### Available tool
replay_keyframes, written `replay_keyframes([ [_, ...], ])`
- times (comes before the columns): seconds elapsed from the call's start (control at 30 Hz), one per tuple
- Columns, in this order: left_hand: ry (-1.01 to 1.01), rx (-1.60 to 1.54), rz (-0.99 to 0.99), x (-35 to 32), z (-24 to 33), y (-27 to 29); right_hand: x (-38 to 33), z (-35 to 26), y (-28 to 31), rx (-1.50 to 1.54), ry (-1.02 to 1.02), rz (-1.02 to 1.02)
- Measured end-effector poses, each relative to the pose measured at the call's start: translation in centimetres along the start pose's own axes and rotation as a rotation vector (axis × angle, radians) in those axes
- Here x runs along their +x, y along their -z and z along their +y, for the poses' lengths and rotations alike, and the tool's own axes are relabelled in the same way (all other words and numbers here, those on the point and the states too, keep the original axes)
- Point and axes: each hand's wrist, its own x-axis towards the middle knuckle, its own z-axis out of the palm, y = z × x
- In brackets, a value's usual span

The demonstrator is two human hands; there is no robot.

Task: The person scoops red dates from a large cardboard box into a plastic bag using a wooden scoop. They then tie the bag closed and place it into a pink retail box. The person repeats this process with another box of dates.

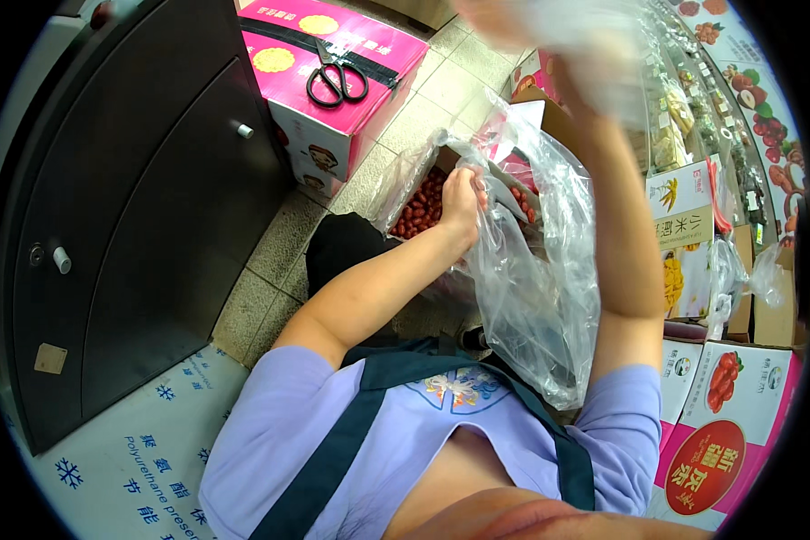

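My left hand [462,205] is closed on the gathered edge of a large clear plastic bag [540,297]. The bag hangs over the side of an open box, and its loose part drapes toward my body. Inside the box lie many dark red jujubes [416,214], with a few more showing beyond my left hand. My right hand [504,25] is raised high at the far end of the view, smeared by motion. A whitish translucent blur [594,40] surrounds it, and I cannot make out its fingers or what they hold.
Black-handled scissors [337,83] rest on a taped pink carton [369,40] at the far left. A dark cabinet [144,207] stands on my left. On the right are stacked printed cartons [729,405] and a shelf of bagged goods [679,99]. Tiled floor [450,81] shows between.
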Motion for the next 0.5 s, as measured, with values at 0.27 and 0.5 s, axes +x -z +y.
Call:
replay_keyframes([
  [0.27, -0.051, 0.015, -0.229, -0.8, -1.9, -1.7, -4.9, -6.0, -21.3, -0.228, 0.325, -0.352],
  [0.5, -0.076, 0.051, 0.003, 2.2, 0.6, 1.5, -3.8, -7.2, -18.0, 0.122, 0.082, -0.539],
])
